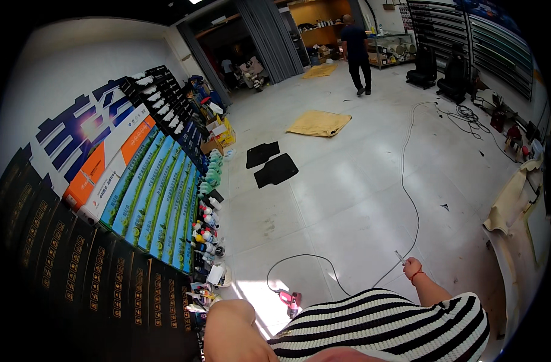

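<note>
My right hand (413, 268) is raised in front of my striped shirt, with a red band at the wrist. Its fingers are closed on a small thin light-coloured piece (399, 257); what it is I cannot make out. A grey cable (408, 193) runs over the white floor just beyond this hand and loops back to a pink hand tool (290, 300) lying on the floor near my feet. My left arm (233, 329) is bent at the lower edge, and its hand is out of sight.
Stacked boxes in black, blue and orange (149, 199) line the left wall, with bottles (206, 232) at their foot. Two black mats (269, 164) and a yellow cloth (319, 123) lie on the floor. A person (355, 51) walks away at the far end, near black seats (438, 72).
</note>
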The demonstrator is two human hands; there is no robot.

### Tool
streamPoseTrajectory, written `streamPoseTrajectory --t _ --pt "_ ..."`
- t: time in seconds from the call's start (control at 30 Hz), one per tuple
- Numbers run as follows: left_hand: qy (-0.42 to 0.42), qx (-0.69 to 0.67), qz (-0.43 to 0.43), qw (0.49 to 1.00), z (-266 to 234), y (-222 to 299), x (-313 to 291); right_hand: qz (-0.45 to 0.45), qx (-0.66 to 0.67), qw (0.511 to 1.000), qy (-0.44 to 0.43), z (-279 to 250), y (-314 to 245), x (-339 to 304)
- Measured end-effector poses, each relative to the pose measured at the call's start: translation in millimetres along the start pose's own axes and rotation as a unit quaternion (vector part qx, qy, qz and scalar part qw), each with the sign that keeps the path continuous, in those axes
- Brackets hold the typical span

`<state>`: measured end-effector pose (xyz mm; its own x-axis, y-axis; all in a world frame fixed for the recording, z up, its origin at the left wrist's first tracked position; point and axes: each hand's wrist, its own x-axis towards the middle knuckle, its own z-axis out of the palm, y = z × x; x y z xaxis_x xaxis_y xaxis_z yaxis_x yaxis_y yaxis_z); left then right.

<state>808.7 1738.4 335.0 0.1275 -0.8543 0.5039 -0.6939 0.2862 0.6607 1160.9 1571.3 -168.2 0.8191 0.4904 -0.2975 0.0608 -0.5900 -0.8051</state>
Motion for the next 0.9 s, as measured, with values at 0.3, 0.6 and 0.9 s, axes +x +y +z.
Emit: streamPoseTrajectory --t 0.3,0.6,0.9 --pt "0.016 0.004 -0.031 0.999 6 7 -24 0.120 -0.201 0.971 0.040 -38 152 -38" --pt "0.019 -0.019 -0.061 0.998 3 -2 -27 0.139 -0.177 0.972 0.062 -49 138 -60" --pt "0.019 -0.040 -0.086 0.995 5 -13 -25 0.093 -0.148 0.984 0.030 -20 100 -82"
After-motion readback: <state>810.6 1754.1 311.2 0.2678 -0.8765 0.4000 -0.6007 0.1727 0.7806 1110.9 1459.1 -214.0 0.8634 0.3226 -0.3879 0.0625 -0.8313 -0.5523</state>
